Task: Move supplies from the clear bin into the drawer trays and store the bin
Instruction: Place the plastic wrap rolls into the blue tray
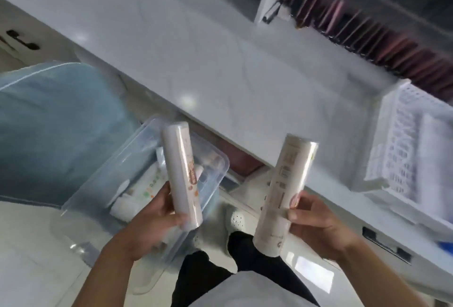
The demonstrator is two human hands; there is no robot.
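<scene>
The clear bin [147,184] sits low at the person's left, beside a pale blue cushion [56,123], and it holds more supplies: a white bottle or tube with green print and other packets too blurred to name.

The left hand [157,216] is closed round the lower end of a wrapped roll [182,174], fingers curled behind it and thumb in front, so the roll stands nearly upright above the bin. The right hand [316,218] pinches a second wrapped roll [284,194] near its middle, between thumb and fingertips, and this roll leans toward the desk [196,66]. Neither hand is spread; both are shut on their rolls.

Both rolls are held by a small part of their length, and the film wrap looks slick (it shines under the light), so I judge that either could slide through the grip or tip over at the top, most likely the right one, with its lighter pinch. The white lattice tray [402,150] lies to the right in what looks like an open drawer, already carrying white rolls, so a hasty placement could jam the new roll crosswise or knock it against the drawer front. The desk edge overhangs between the hands and the tray; the tall roll ends could strike it on the way across.
</scene>
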